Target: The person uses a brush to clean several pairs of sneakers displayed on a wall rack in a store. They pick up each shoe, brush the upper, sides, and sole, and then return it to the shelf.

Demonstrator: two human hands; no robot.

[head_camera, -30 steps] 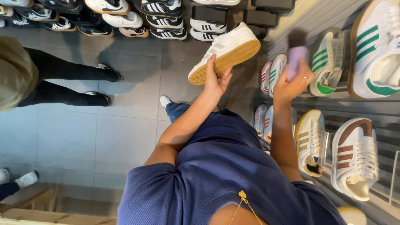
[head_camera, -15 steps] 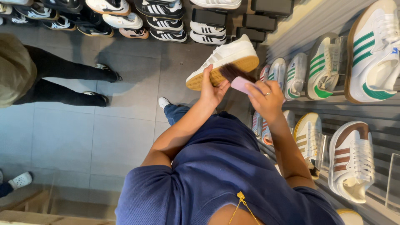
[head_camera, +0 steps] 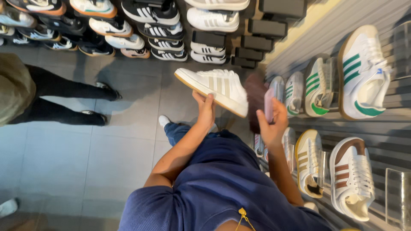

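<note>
My left hand (head_camera: pixel 205 110) grips a white sneaker (head_camera: pixel 214 87) with pale stripes and a tan sole from underneath, its side turned up toward me. My right hand (head_camera: pixel 272 124) holds a brush with a pink handle (head_camera: pixel 269 104) and dark bristles (head_camera: pixel 256 99), blurred, right beside the heel end of the sneaker. I wear a dark blue shirt, and my white shoe (head_camera: pixel 163 121) shows on the grey tiled floor below.
Wall shelves on the right carry white sneakers with green stripes (head_camera: pixel 363 72) and brown stripes (head_camera: pixel 352 175). Rows of black and white shoes (head_camera: pixel 152 13) line the far display. Another person in black trousers (head_camera: pixel 51 98) stands at left on the tiles.
My left hand has rolled the sneaker from sole-up to side-up and moved it left. My right hand has swung the brush from the sole to the heel end.
</note>
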